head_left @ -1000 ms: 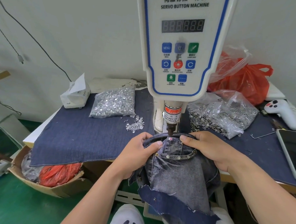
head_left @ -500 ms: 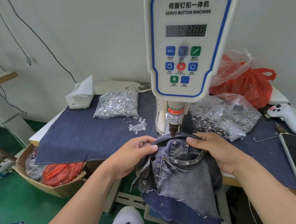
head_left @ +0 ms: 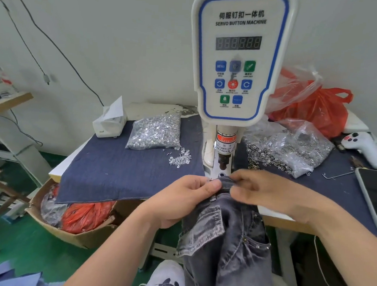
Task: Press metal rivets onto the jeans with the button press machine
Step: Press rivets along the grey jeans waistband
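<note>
The white servo button machine (head_left: 239, 58) stands at the table's middle, its dark press head (head_left: 222, 161) hanging over the lower die (head_left: 221, 174). Grey washed jeans (head_left: 226, 239) hang from the table edge down over my lap. My left hand (head_left: 180, 202) and my right hand (head_left: 268, 193) both pinch the top edge of the jeans just in front of the die. A row of small rivets (head_left: 257, 245) shows along a pocket lower on the fabric. A clear bag of silver rivets (head_left: 155, 131) lies left of the machine, with a loose pile (head_left: 181, 157) beside it.
A second bag of metal rings (head_left: 290, 149) lies right of the machine, with red plastic bags (head_left: 311, 105) behind. A white controller (head_left: 366, 146) and a phone (head_left: 375, 194) sit at far right. A tissue pack (head_left: 110, 121) is on the left; a cardboard box (head_left: 70, 222) stands below the table.
The jeans have been pulled back and down from under the press head. The riveted pocket has slid lower, and both hands now pinch a new spot on the top edge.
</note>
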`<state>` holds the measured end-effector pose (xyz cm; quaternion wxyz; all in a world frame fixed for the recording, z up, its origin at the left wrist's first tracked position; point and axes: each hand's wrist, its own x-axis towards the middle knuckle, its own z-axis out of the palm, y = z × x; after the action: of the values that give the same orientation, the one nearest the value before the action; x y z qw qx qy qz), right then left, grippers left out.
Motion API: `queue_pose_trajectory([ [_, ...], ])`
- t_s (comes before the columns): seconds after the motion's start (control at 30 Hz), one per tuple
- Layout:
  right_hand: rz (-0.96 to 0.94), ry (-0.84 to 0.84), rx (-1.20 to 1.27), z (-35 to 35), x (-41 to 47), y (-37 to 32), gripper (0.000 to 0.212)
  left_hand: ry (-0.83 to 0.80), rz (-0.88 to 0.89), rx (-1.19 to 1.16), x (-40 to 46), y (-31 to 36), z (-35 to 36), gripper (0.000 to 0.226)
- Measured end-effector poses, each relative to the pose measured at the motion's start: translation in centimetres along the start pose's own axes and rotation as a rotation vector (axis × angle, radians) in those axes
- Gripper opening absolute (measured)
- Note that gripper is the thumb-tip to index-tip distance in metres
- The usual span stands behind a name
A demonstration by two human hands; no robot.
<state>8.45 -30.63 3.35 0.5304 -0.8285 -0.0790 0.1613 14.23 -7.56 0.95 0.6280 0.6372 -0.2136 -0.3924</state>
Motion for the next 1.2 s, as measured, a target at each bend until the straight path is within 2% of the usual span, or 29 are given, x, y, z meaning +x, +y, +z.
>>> queue_pose_trajectory([
  [0.07, -0.008, -0.056, -0.088, 0.6, -0.4, -0.5, 0.056, 0.046, 0.017, 0.046, 0.0, 0.3, 0.8, 0.049],
  [0.13, 0.010, -0.087, 0.034, 0.4, -0.9, -0.3, 0.039, 0.078, 0.032, 0.164, -0.3, 0.4, 0.8, 0.048],
  [0.17, 0.028, -0.084, 0.153, 0.2, -1.1, 0.0, 0.033, 0.037, 0.022, 0.290, -0.7, 0.4, 0.6, 0.055],
  [0.27, 0.114, -0.061, 0.552, -0.1, -1.4, 1.3, 0.034, -0.083, -0.009, 0.759, -1.7, -0.6, 0.7, 0.104],
  [0.3, 0.128, -0.050, 0.605, -0.2, -1.5, 1.5, 0.034, -0.065, 0.025, 0.833, -1.7, -1.1, 1.0, 0.104],
  [0.33, 0.136, -0.047, 0.617, -0.4, -1.6, 1.8, 0.031, -0.029, 0.072, 0.852, -1.6, -1.3, 1.3, 0.092],
  [0.37, 0.146, -0.049, 0.590, -0.6, -1.7, 1.9, 0.029, -0.002, 0.100, 0.806, -1.5, -1.2, 1.2, 0.072],
  [0.43, 0.158, -0.023, 0.402, -1.3, -2.0, 2.1, 0.026, 0.027, 0.088, 0.558, -1.6, -0.7, 0.4, 0.029],
  [0.47, 0.142, 0.003, 0.263, -1.6, -2.1, 2.2, 0.026, 0.055, 0.081, 0.438, -1.6, -0.6, -0.1, 0.017],
  [0.5, 0.119, 0.025, 0.130, -1.7, -2.0, 2.1, 0.023, 0.105, 0.085, 0.377, -1.4, -0.5, -0.4, 0.015],
  [0.57, 0.087, 0.067, -0.058, -1.4, -1.6, 1.8, 0.015, 0.185, 0.080, 0.363, -1.0, -0.9, -0.5, 0.021],
  [0.7, 0.111, 0.212, -0.237, -0.9, -0.5, 2.0, 0.026, 0.305, 0.014, 0.368, 0.6, -1.9, -0.6, 0.026],
  [0.77, 0.129, 0.302, -0.327, -1.6, -0.2, 2.8, 0.022, 0.344, 0.012, 0.370, 1.0, -2.0, -1.4, 0.028],
  [0.83, 0.119, 0.526, -0.463, -2.7, 0.2, 3.7, 0.007, 0.303, 0.030, 0.445, 1.0, -2.1, -1.9, 0.032],
  [0.9, 0.170, 0.764, -0.686, -4.1, 0.8, 5.0, 0.010, 0.255, 0.069, 0.593, 1.2, -2.2, -2.3, 0.034],
  [0.93, 0.215, 0.819, -0.770, -4.8, 1.2, 5.7, 0.015, 0.243, 0.099, 0.651, 1.3, -2.2, -2.6, 0.033],
  [1.0, 0.294, 0.789, -0.861, -5.6, 2.3, 6.6, 0.023, 0.229, 0.133, 0.698, 1.5, -1.8, -3.3, 0.033],
  [1.07, 0.320, 0.670, -0.899, -5.7, 3.1, 7.0, 0.028, 0.222, 0.130, 0.674, 1.5, -1.5, -4.1, 0.036],
  [1.2, 0.250, 0.659, -0.937, -5.0, 3.9, 7.3, 0.017, 0.345, 0.090, 0.639, 1.9, -2.0, -4.9, 0.066],
])
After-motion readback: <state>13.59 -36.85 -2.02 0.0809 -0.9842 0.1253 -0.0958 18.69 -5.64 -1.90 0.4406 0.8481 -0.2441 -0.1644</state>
